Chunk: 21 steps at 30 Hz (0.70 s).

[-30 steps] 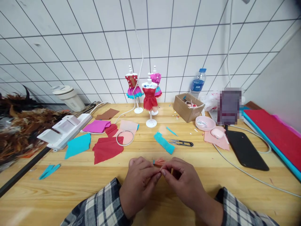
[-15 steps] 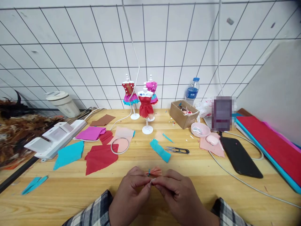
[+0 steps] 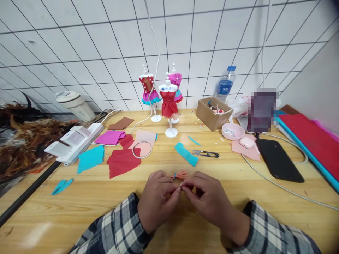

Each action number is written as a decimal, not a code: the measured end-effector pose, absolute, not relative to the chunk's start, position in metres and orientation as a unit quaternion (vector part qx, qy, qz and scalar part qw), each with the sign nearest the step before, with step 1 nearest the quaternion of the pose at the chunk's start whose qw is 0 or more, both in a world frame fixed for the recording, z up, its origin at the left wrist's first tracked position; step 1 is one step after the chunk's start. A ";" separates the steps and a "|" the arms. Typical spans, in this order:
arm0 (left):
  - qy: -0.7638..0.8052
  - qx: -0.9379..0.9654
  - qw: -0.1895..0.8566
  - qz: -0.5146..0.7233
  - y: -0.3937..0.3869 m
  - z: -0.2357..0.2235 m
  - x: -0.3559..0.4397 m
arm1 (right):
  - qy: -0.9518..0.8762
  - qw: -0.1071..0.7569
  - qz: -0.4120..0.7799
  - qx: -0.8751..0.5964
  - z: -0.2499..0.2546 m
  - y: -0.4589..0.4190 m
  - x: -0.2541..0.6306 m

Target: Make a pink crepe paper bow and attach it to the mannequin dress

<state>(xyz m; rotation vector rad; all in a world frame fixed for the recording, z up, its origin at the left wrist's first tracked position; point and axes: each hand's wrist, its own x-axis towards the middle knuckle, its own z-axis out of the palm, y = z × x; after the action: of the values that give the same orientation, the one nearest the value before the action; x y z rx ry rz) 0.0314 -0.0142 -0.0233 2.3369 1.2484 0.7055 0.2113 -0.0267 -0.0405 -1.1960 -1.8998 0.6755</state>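
Both hands meet in a pinch low in the middle of the view. My left hand (image 3: 160, 197) is closed, with its fingers around the near left end of a gathered piece of peach paper (image 3: 181, 175) tied with a thin blue strip. The paper's frilled end fans out to the right, just beyond the fingertips. My right hand (image 3: 209, 195) is closed too, thumb and index finger pressed together against the left fingertips. Whatever small thing lies between the fingertips is hidden. A turquoise paper strip (image 3: 186, 154) and black thread snips (image 3: 206, 153) lie beyond the hands.
Behind stand small dress forms, one in a red paper dress (image 3: 168, 102). Red sheets (image 3: 124, 162), a turquoise sheet (image 3: 91, 158) and a metal ring (image 3: 142, 157) lie left. Rightward are a cardboard box (image 3: 212, 118), pink dish (image 3: 233, 131), phone (image 3: 279, 160) and cable (image 3: 275, 187).
The camera view has tilted and shifted, so the table things appear higher and further right. The hands stay pinched together, with the peach paper in the same place beside the fingertips.
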 end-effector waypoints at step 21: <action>0.443 0.846 0.178 0.237 -0.013 -0.025 0.032 | -0.712 0.385 0.304 -0.503 -0.037 -0.025 0.204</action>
<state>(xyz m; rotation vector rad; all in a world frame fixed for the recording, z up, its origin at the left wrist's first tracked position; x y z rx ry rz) 0.0321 -0.0134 -0.0255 2.3930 1.2527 0.6715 0.2044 -0.0253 -0.0371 -1.2806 -1.8132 0.7757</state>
